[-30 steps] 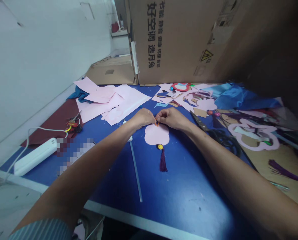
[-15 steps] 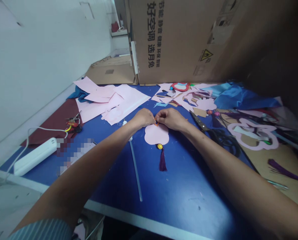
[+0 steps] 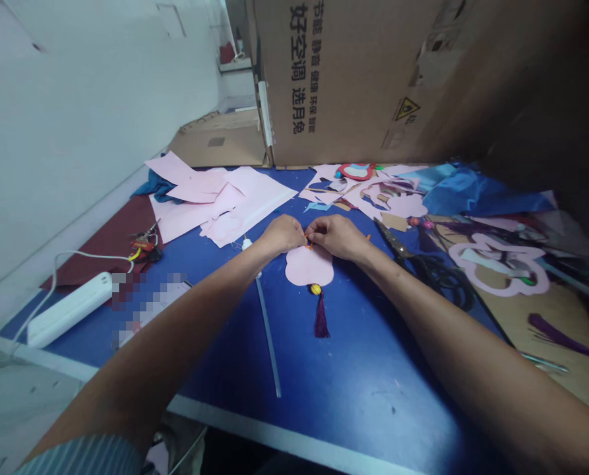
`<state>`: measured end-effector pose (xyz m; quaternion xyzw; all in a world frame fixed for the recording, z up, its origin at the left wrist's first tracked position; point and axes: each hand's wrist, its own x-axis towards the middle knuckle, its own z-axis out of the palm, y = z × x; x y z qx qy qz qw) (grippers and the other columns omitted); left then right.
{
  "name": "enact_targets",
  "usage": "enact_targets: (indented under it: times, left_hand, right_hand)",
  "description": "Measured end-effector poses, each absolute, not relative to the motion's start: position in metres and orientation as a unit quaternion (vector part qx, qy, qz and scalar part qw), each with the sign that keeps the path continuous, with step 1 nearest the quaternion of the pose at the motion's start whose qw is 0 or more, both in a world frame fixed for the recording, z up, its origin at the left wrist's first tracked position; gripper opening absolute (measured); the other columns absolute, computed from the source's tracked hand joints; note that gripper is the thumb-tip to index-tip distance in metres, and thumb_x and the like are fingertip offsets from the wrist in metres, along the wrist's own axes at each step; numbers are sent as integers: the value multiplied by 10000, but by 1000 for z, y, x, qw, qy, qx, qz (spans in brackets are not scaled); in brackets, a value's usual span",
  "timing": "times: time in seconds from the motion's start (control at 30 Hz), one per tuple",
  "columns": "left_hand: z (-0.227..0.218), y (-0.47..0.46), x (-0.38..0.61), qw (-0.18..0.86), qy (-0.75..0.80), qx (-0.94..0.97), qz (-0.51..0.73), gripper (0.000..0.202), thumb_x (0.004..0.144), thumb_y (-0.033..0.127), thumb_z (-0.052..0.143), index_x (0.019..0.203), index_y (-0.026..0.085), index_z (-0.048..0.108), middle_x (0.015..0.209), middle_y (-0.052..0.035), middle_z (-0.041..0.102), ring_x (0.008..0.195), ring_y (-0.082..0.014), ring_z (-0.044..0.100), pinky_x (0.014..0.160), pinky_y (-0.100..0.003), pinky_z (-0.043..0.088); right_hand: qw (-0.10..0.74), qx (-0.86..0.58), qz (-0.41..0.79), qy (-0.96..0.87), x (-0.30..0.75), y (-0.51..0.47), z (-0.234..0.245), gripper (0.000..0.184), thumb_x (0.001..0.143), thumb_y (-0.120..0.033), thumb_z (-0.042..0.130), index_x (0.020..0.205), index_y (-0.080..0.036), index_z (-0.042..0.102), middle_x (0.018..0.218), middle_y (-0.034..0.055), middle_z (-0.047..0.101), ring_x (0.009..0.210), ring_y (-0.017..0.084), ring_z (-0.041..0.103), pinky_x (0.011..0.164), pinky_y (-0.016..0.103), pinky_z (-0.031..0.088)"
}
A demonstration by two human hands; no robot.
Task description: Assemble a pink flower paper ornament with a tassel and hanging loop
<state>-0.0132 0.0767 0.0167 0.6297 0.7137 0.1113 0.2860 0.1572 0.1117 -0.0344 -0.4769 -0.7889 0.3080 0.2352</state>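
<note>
A pink scalloped pendant [image 3: 309, 268] lies flat on the blue tabletop [image 3: 343, 382]. At its lower edge hangs a yellow bead [image 3: 316, 289] with a dark purple tassel [image 3: 322, 318]. Orange cord [image 3: 309, 245] shows at its top edge, between my fingertips. My left hand [image 3: 285, 233] pinches at that cord from the left. Close against it, my right hand [image 3: 337, 234] has thumb and fingers pressed together on the cord too. A short orange end sticks out past the right wrist. Most of the cord is hidden by the fingers.
A glue gun [image 3: 247, 245] with a long clear stick lies left of the pendant. Black-handled scissors [image 3: 413, 260] rest on the right, beside a pink flower-shaped frame [image 3: 502, 267]. Pink sheets [image 3: 245, 198] and a cardboard box [image 3: 363, 79] stand behind; a white power strip [image 3: 71, 310] is left.
Almost nothing differs. Both hands stay at the top of the pendant with the orange cord between them, the fingers shifting only very slightly.
</note>
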Motion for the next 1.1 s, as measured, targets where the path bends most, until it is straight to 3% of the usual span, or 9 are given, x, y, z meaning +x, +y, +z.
enact_targets:
  times: [0.7,1.1]
  left_hand:
    - [13,75,-15,265,704,648,119,38,799,151,797,799,189,798,732,-52,732,741,-191,654,666,-293,438]
    - [10,75,-16,262,699,655,117,102,807,170,795,765,200,706,690,-21,657,661,-162,577,628,-299,391]
  right_hand:
    - [217,-492,274,-797,154,107,-33,194,905,-159,689,970,-240,853,901,11,834,784,176,689,681,275,426]
    - [219,-496,282,-792,155,108,-35,191,918,-156,692,975,-242,853,925,12,839,820,185,705,689,283,432]
